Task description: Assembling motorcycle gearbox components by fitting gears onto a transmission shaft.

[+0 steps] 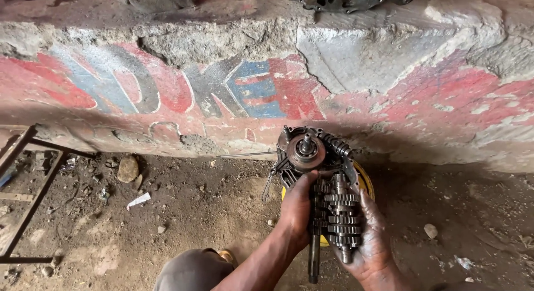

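the painted wall point(167, 85) stands behind the dirt floor point(194, 224). over a yellow bowl point(364, 180), the engine case point(311, 157) is held up (oily all over). left hand point(297, 207) fingers wrap its side; right hand point(370, 241) fingers cradle the gear stack point(340, 213), seemingly being seated; steady alignment matters.

Way blocked at twelve o'clock by painted concrete wall point(267, 85), open dirt ground point(211, 213) at nine o'clock, metal frame point(28, 196) farther left, bare ground at three o'clock.
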